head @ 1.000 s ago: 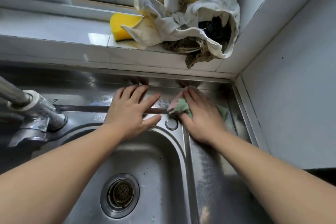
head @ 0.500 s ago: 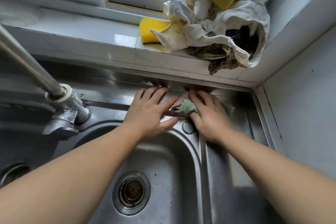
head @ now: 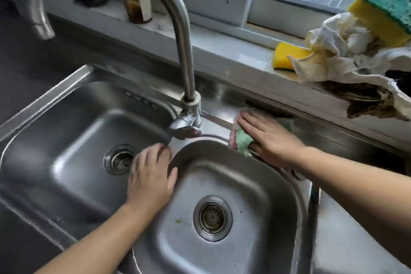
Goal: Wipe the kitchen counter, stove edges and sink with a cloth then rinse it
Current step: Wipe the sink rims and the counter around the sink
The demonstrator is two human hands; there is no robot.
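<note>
A steel double sink [head: 287, 176] fills the view, with a drain in each basin. My right hand [head: 270, 138] lies flat on a green and pink cloth [head: 242, 140], pressing it onto the sink's back rim just right of the tap base [head: 189, 122]. Most of the cloth is hidden under the palm. My left hand [head: 152, 176] rests flat on the divider between the two basins, holding nothing.
The tall curved tap [head: 180, 20] arches over the left basin. On the window ledge at the right lie a yellow sponge [head: 287, 56], a crumpled white rag [head: 342, 51] and a yellow-green sponge [head: 384, 13]. A brown jar [head: 135, 4] stands further left on the ledge.
The view has swung left, bringing the whole tap and left basin into sight. My left hand moved off the back rim onto the divider. The right hand slid the cloth left along the rim.
</note>
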